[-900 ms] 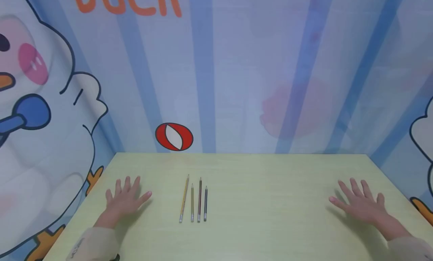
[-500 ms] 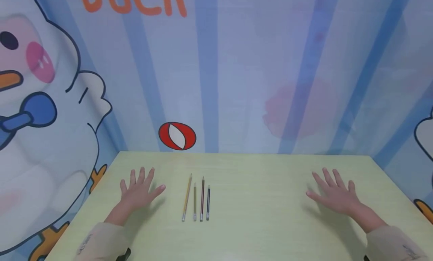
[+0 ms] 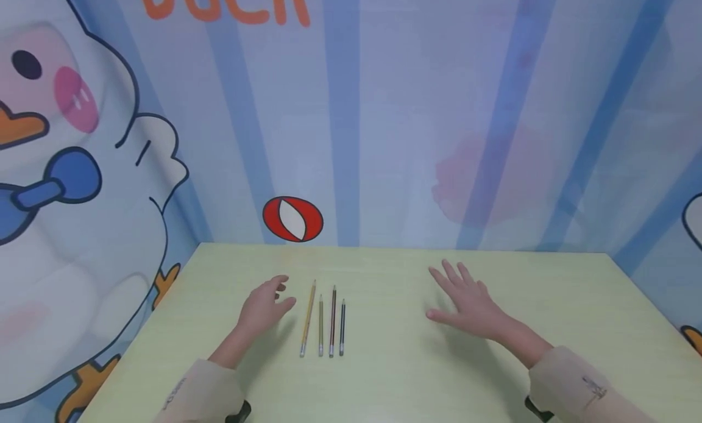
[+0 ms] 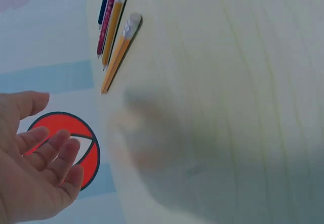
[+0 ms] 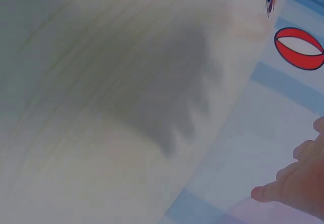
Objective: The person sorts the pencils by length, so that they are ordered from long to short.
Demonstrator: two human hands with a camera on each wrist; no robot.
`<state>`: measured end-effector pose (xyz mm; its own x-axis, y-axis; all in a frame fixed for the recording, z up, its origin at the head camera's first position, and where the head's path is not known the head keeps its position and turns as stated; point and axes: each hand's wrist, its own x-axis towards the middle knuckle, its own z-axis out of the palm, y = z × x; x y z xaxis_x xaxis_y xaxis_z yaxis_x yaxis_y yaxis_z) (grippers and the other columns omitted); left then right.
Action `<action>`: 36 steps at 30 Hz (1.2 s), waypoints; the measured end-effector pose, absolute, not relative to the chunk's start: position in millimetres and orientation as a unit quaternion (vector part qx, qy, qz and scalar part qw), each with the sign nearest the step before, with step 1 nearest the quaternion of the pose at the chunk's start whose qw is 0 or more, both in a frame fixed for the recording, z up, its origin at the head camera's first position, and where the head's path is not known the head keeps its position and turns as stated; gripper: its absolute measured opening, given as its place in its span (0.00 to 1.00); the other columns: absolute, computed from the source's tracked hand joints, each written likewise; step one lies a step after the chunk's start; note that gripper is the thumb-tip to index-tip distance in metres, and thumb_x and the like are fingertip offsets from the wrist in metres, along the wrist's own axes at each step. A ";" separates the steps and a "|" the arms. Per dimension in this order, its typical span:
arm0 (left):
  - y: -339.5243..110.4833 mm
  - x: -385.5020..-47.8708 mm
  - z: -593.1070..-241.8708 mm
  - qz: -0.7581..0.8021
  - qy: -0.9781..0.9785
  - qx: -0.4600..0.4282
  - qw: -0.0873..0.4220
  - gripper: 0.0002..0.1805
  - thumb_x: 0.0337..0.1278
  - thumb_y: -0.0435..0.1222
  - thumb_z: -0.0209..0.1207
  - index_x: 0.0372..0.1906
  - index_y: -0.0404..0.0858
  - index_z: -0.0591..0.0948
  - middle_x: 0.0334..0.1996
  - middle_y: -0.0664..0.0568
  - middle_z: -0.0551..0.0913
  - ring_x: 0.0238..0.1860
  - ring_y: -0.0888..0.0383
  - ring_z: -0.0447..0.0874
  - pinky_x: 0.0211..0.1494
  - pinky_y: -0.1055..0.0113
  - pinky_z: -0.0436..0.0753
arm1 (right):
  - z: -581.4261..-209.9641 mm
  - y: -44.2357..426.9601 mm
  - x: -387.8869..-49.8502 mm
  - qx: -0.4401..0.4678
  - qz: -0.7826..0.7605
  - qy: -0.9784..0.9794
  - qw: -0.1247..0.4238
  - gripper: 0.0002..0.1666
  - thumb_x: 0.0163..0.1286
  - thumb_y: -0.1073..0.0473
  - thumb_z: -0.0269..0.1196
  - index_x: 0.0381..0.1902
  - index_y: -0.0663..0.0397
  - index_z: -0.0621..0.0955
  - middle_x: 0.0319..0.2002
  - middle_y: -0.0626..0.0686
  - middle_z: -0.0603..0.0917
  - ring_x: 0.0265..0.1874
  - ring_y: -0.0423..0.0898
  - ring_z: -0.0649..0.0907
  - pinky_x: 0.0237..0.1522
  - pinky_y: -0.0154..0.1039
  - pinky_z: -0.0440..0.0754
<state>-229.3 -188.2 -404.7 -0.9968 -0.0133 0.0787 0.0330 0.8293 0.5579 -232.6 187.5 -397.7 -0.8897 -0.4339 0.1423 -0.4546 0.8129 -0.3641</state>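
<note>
Several pencils lie side by side on the table in the head view, erasers toward me: a long yellow pencil point(image 3: 308, 318) at the left, a short tan pencil point(image 3: 320, 325), a long dark red pencil point(image 3: 333, 321) and a short dark blue pencil point(image 3: 342, 327). My left hand point(image 3: 262, 307) hovers just left of the yellow pencil, fingers loosely bent, holding nothing; the left wrist view shows the same hand point(image 4: 43, 163) apart from the pencils. Farther off, to the right of the pencils, my right hand point(image 3: 468, 304) is raised above the table with fingers spread and nothing in it.
The pale table point(image 3: 395, 374) ends at the back against a blue striped backdrop point(image 3: 395, 136). Printed on that cloth are a large white duck point(image 3: 109, 240) at the left and a red and white ball point(image 3: 293, 219).
Both hands have moved inward toward the pencils, the right one farther. The left fingers have gone from spread to loosely bent. The pencils lie as before; the head view has shifted slightly.
</note>
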 end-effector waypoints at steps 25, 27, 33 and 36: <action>-166.4 -233.7 -431.8 -0.331 -0.941 0.064 -0.029 0.17 0.46 0.38 0.61 0.42 0.37 0.75 0.30 0.50 0.82 0.27 0.59 0.77 0.28 0.68 0.72 | -420.7 57.2 -248.9 0.086 0.650 -0.740 -0.153 0.31 0.59 0.65 0.57 0.60 0.68 0.63 0.51 0.69 0.74 0.33 0.49 0.83 0.31 0.42 0.81; -166.4 -234.8 -434.2 -0.330 -0.941 0.064 -0.032 0.16 0.46 0.38 0.61 0.41 0.37 0.75 0.30 0.50 0.82 0.28 0.59 0.77 0.29 0.68 0.72 | -424.1 50.6 -249.5 0.087 0.648 -0.740 -0.158 0.30 0.59 0.65 0.57 0.59 0.69 0.64 0.48 0.69 0.76 0.30 0.48 0.84 0.30 0.40 0.81; -165.2 -236.5 -438.3 -0.322 -0.944 0.067 -0.036 0.15 0.45 0.39 0.61 0.40 0.38 0.76 0.29 0.52 0.81 0.27 0.60 0.76 0.28 0.69 0.71 | -436.1 30.3 -250.2 0.098 0.627 -0.751 -0.183 0.30 0.57 0.64 0.59 0.57 0.69 0.66 0.39 0.63 0.81 0.23 0.42 0.82 0.25 0.37 0.80; -164.2 -236.5 -437.8 -0.319 -0.944 0.069 -0.036 0.15 0.45 0.40 0.61 0.40 0.38 0.76 0.28 0.52 0.80 0.27 0.60 0.75 0.27 0.69 0.70 | -439.5 21.6 -249.1 0.098 0.606 -0.768 -0.185 0.30 0.56 0.64 0.60 0.56 0.69 0.67 0.35 0.60 0.82 0.21 0.42 0.81 0.22 0.35 0.80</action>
